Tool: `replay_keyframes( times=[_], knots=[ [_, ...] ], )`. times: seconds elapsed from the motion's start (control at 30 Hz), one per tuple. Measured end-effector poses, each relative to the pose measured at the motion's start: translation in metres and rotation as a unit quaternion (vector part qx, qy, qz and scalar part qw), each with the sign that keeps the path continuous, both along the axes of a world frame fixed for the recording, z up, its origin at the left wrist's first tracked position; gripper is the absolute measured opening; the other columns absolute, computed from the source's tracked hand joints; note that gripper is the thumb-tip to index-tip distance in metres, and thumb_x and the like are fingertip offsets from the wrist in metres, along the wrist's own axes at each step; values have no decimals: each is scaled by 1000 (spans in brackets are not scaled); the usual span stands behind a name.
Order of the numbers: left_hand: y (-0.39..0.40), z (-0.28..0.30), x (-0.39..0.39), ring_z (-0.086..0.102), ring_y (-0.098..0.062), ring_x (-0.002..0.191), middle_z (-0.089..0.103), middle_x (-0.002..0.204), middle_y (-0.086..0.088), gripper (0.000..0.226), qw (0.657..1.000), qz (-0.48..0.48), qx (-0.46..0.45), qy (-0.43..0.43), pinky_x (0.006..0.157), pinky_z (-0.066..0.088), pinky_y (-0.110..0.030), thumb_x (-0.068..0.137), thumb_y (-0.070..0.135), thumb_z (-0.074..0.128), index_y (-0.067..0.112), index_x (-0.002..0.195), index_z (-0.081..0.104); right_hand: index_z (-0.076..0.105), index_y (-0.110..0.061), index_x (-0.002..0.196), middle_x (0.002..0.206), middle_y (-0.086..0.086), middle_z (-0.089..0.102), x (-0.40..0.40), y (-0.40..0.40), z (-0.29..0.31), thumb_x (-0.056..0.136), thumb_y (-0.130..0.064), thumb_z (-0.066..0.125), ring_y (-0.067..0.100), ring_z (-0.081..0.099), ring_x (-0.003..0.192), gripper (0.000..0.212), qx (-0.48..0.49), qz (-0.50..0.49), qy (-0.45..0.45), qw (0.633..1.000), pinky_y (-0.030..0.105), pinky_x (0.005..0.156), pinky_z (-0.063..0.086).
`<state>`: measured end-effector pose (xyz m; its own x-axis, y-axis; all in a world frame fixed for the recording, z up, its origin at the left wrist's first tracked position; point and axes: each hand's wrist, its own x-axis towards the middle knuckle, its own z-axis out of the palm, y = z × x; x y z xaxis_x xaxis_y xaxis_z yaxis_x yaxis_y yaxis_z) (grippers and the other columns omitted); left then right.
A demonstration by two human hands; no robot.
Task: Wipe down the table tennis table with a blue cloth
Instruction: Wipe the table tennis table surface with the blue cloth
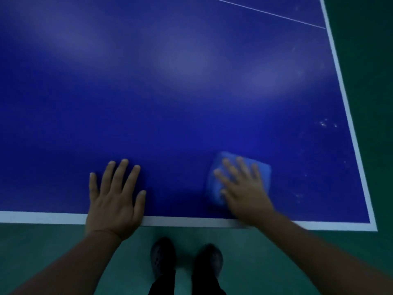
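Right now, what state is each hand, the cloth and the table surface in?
left hand: flat, fingers spread, pressed on the table near its edge, holding nothing.
right hand: flat on the cloth, blurred.
blue cloth: folded into a pad, lying on the table under the right hand.
table: white specks near its right edge.

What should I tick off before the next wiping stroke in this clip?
1. Blue cloth flat on the table: ok.
2. Right hand pressing on the cloth, fingers spread: ok, though blurred.
3. Left hand flat on the surface near the white edge line, clear of the cloth: ok.
4. White specks near the right sideline not yet wiped: not ok.
5. Cloth damp or dry: cannot tell.
6. Feet planted on the green floor: ok.
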<state>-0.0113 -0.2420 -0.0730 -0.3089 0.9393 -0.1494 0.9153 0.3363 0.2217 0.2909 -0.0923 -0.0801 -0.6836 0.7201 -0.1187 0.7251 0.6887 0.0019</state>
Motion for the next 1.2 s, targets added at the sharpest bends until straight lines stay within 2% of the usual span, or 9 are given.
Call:
replay_keyframes(
  times=[0.13,0.33,0.53,0.7,0.8,0.93,1.07,1.13,1.2],
  knots=[
    [2,0,1,20,-31,149,32,159,-11,65,1000,0,-5,4,118,10,-62,95,49,29,16,150,41,38,-24,153,164,6,25,18,51,13,96,-52,15,37,18,151,68,-33,-267,-3,963,65,116,16],
    [0,-8,-2,24,-31,149,35,157,-11,65,1000,2,14,5,117,15,-63,100,50,19,14,148,43,34,-34,153,164,2,26,-135,17,-3,101,-48,28,36,18,151,55,-15,20,28,999,68,115,16],
    [-2,-12,-2,25,-29,148,36,156,-8,66,1000,4,15,11,118,15,-59,101,50,15,12,143,48,18,-40,157,168,-6,8,-308,84,-7,102,-50,16,30,1,154,56,-63,45,67,995,63,118,-5],
    [-1,-9,-2,24,-31,148,36,157,-11,68,1000,-9,-1,16,117,14,-62,101,51,13,10,144,48,13,-41,157,168,-7,6,-200,206,-7,103,-50,20,28,4,154,55,-28,-191,36,981,63,119,5],
    [-1,-7,-2,23,-32,148,35,157,-12,69,1000,-14,-9,14,117,13,-62,101,51,12,9,144,47,13,-39,158,168,-7,6,-124,200,3,103,-51,17,27,3,154,56,-35,-254,46,965,61,120,5],
    [-1,-3,0,24,-32,148,36,157,-12,68,1000,-10,-7,9,116,16,-64,101,50,16,8,145,46,29,-31,155,164,5,24,-101,69,-3,103,-44,23,37,20,150,55,0,-54,21,998,66,115,19],
    [-1,-2,0,23,-32,148,36,156,-13,65,1000,-10,-1,19,116,15,-64,96,46,29,8,144,47,31,-37,154,164,3,25,-29,-13,-7,103,-45,35,37,22,150,52,-44,175,3,984,65,117,13],
    [-1,-2,1,22,-32,148,35,157,-13,65,1000,-14,-2,26,117,12,-63,95,47,29,8,145,46,41,-31,150,158,8,38,-6,18,-5,98,-42,36,42,34,144,53,12,98,-7,995,70,111,25],
    [-1,-1,1,20,-32,149,33,158,-13,67,999,-15,-6,28,118,8,-61,95,48,27,9,146,45,39,-28,152,162,6,31,5,56,3,102,-44,30,38,26,149,53,5,-151,11,988,67,114,22]
  ],
)
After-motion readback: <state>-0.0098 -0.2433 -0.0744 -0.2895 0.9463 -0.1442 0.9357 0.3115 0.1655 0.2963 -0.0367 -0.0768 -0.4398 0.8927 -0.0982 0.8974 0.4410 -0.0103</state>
